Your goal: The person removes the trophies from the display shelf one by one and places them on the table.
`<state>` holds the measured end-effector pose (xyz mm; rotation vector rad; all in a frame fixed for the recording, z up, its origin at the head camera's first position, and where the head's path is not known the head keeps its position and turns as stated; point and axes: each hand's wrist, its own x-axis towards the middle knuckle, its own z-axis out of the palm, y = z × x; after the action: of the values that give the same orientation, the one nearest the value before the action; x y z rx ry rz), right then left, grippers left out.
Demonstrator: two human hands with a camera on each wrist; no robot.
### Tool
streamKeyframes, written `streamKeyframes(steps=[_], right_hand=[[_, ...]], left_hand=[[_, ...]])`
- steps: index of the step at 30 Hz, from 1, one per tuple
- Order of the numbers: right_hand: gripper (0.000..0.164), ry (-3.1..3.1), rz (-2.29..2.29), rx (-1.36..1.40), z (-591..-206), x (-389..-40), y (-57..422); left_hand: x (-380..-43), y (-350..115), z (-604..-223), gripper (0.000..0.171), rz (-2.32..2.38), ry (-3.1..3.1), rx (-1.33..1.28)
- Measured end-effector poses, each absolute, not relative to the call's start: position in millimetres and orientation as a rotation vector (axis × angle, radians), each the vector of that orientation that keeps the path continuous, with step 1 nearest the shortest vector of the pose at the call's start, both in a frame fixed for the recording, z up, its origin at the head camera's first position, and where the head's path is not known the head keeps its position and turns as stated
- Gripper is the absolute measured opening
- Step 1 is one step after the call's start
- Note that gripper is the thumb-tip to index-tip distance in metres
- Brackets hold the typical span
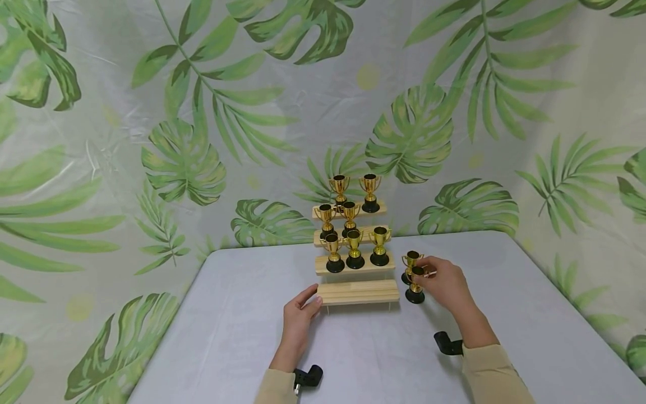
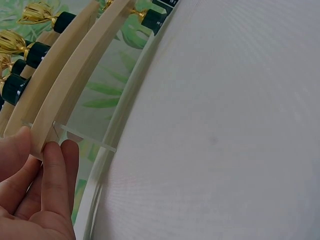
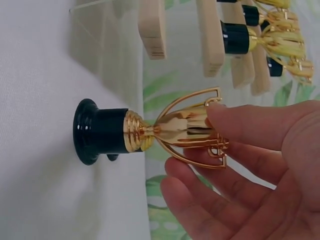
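Gold plastic, or something as shiny, catches the light on the trophy [image 1: 416,287] in the person's right hand [image 1: 446,280]. From the head view I see it upright at the right side of the white tabletop [image 1: 242,314], just beside the end of the lowest wooden tier [image 1: 358,293], with a second trophy [image 1: 413,258] close behind it. Seven other trophies [image 1: 355,241] stand on the upper tiers [image 1: 360,269], two, two and three going down. The left hand [image 1: 298,320] is at the opposite end of the lowest tier, so the right hand is much the nearer one to the trophy, and the tier lies to that hand's left.

In the left wrist view, the left thumb and fingers close on the plank's end, the thumb on one side and the fingers on the other, near a clear leg [image 2: 85,137].

In the right wrist view, the right thumb [image 3: 250,125] and fingers pinch the cup by its rim end in a narrow grip. The trophy's long axis runs from that grip straight out to its black base [image 3: 102,131], lying sideways in this turned picture. Whether the base touches the cloth or hangs just above it, I can't fairly say from here.
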<state>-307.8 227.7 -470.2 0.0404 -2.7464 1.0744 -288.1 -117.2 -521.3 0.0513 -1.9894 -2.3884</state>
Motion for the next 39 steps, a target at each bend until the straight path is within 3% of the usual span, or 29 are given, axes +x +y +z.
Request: streamKeyframes(steps=[14, 39], right_hand=[[0.054, -2.789, 1.028, 0.071, -460, -304, 233], [0.043, -2.683, 0.958, 0.072, -436, -298, 224]], left_hand=[[-303, -116, -547, 0.043, -2.401, -1.968, 0.074], [-305, -119, -550, 0.041, -2.378, -1.987, 0.080]])
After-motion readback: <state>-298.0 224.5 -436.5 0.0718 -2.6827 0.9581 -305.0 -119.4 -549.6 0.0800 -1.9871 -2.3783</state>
